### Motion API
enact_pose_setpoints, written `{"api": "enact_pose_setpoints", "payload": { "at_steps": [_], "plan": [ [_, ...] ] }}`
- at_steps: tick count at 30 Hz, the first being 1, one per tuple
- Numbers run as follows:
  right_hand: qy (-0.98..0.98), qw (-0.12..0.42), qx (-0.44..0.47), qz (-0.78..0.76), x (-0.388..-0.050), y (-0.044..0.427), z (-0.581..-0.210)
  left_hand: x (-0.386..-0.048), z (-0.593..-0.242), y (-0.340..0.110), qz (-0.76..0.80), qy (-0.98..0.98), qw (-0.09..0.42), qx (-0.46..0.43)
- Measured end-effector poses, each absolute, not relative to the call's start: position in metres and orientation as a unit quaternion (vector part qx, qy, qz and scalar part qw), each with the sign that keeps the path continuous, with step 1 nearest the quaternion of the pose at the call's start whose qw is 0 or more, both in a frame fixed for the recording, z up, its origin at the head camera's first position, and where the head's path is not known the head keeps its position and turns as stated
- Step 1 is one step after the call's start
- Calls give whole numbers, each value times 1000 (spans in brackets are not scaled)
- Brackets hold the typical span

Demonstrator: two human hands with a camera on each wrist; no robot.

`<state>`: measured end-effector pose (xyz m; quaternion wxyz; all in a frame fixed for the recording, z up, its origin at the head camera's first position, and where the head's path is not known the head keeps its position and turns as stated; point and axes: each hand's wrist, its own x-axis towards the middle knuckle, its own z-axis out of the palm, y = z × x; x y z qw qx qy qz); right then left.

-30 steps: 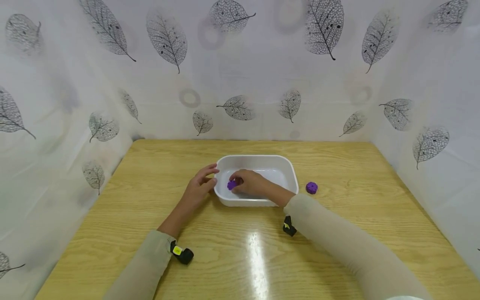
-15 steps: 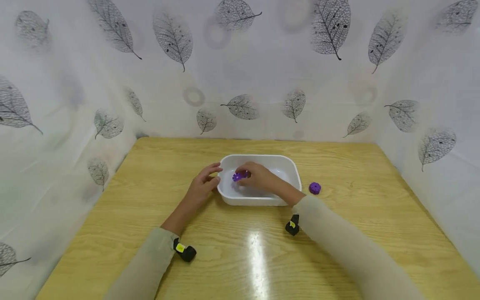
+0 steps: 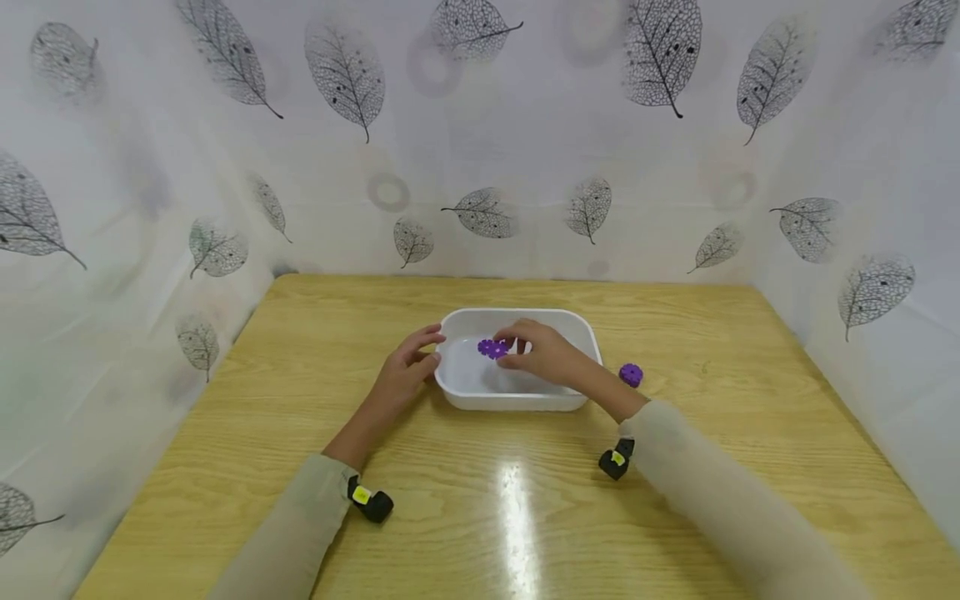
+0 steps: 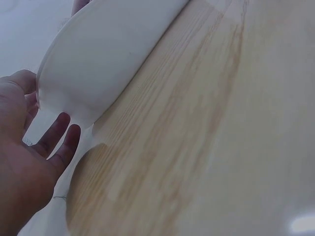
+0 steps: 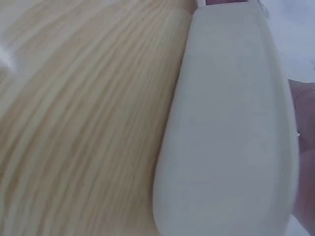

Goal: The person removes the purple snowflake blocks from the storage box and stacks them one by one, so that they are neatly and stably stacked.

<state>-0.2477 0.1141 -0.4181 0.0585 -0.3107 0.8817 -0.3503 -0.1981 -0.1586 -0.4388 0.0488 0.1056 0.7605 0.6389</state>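
A white rectangular tray (image 3: 517,402) stands on the wooden table. My left hand (image 3: 397,379) steadies its left end, fingers spread and fairly straight at the rim; in the left wrist view the thumb and fingers of this left hand (image 4: 29,157) lie along the tray's end wall. Over the tray, my right hand (image 3: 543,354) has thumb and curled fingers on either side of two small purple notched discs (image 3: 491,349), which sit edge to edge and look pinched at the right one. The right wrist view shows mostly the tray's outer wall (image 5: 221,123), with part of the hand behind it.
Another purple notched piece (image 3: 631,375), perhaps a stack of discs, lies on the table just right of the tray. The wooden table (image 3: 450,500) runs back to a white leaf-patterned curtain (image 3: 517,150), which also hangs at both sides.
My right hand has moved right and slightly away from me inside the tray, and the purple discs have shifted the same way, now showing side by side. My left hand stays at the rim.
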Motion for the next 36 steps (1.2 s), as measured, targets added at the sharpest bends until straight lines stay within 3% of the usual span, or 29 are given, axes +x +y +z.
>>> {"api": "enact_pose_setpoints", "payload": {
  "at_steps": [12,19,36],
  "plan": [
    [896,23,-246,-370,-230,171,-399,-199,-439,-159,634,765,58,100],
    [906,1,-213,-366,-221,205,-396,-211,-461,-161,634,765,50,99],
    [939,-5,-140,-314,-208,275,-420,-214,-469,-163,630,769,33,101]
  ]
}}
